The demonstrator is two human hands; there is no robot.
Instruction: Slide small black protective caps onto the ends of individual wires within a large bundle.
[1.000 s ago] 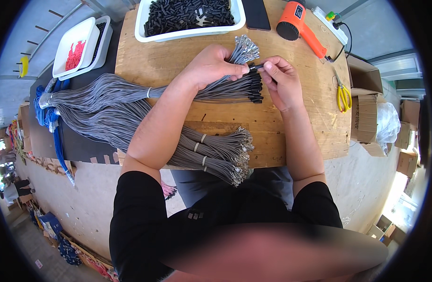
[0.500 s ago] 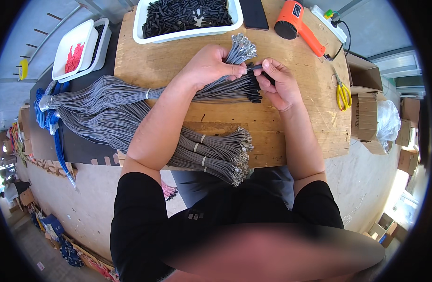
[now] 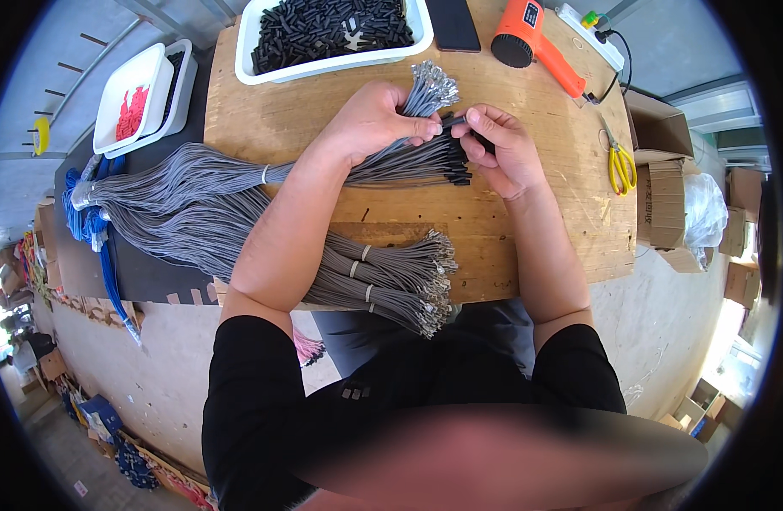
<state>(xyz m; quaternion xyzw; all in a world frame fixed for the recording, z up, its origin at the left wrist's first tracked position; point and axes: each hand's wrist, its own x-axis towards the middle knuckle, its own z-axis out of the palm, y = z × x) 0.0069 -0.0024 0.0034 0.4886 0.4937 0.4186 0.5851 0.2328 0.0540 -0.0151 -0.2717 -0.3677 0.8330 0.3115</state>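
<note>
My left hand is closed around a bundle of thin grey wires, whose bare metal terminals fan out above the fist. Pinched in my right hand is a short black sleeve, touching or nearly touching a wire at my left fingertips. More black pieces may lie in the right palm, mostly hidden. Below the hands, several black-sleeved wire ends rest on the wooden table. Tied bundles with uncovered terminals reach the near edge. The long grey wires run left to a blue-wrapped end.
A white tray of black sleeves stands at the back beside a dark phone-like slab. Right of these lie an orange heat gun, a power strip and yellow-handled scissors. Stacked white trays with red pieces stand far left.
My right hand has shifted slightly left and up with the black sleeve, close against the left fingertips. The whole view has tilted a little; my left hand keeps its hold on the wires.
</note>
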